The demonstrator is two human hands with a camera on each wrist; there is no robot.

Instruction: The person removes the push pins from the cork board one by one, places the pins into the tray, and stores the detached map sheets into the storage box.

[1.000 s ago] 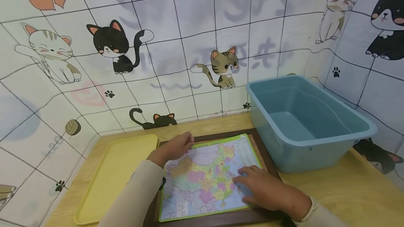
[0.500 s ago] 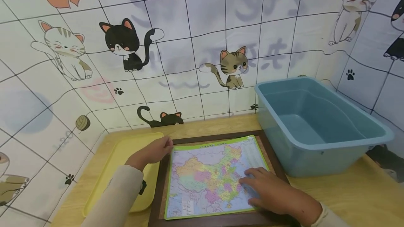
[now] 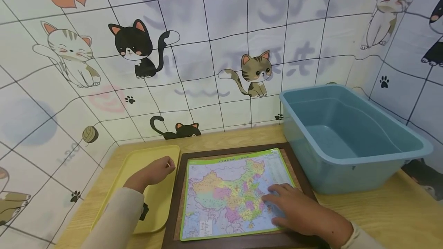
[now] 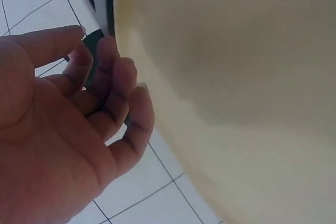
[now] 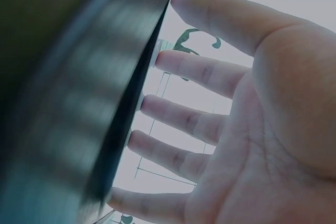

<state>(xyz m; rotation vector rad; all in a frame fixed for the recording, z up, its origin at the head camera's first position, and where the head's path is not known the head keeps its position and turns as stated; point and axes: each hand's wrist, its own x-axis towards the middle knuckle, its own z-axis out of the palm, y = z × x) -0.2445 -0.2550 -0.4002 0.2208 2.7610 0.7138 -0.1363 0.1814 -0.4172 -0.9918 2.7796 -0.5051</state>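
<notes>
In the head view a map sheet (image 3: 221,199) with a green border lies on a brown-framed board (image 3: 178,199). My right hand (image 3: 290,206) rests its fingertips on the map's right side; the right wrist view shows its fingers (image 5: 184,116) spread and nearly straight, tips against the surface. My left hand (image 3: 155,172) is over the yellow tray (image 3: 155,222), left of the board. Its fingers (image 4: 140,124) are loosely curled in the left wrist view, thumb near the index finger, with nothing seen held.
A blue plastic tub (image 3: 311,174) stands at the right, beside the board. The wooden table (image 3: 235,135) meets a wall (image 3: 207,68) covered in cat-print sheeting. A dark wrist strap or camera part (image 3: 143,211) shows at my left cuff.
My left hand has moved left, from above the map's upper left corner to over the yellow tray. The head view shifted slightly early on. My right hand stays on the map.
</notes>
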